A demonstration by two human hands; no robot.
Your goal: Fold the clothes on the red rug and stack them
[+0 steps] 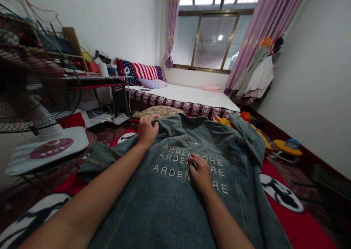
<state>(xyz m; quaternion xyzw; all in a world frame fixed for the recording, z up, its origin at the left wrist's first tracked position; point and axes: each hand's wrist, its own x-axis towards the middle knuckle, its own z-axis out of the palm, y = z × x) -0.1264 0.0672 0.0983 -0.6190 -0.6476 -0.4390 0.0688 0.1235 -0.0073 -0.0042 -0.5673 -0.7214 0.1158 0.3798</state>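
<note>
A blue denim jacket [170, 201] lies spread back-up on a red blanket, with white lettering across its back. My left hand [147, 130] is closed on the jacket's far left shoulder edge, gripping the cloth. My right hand [201, 173] rests on the middle of the lettering, fingers curled and pressed down on the denim.
A standing fan [35, 91] with a white base is close at the left. A cluttered desk [90, 79] stands behind it. A bed [189, 95] with pillows lies ahead under the window. Clothes hang at the right wall; toys [286, 146] lie on the floor.
</note>
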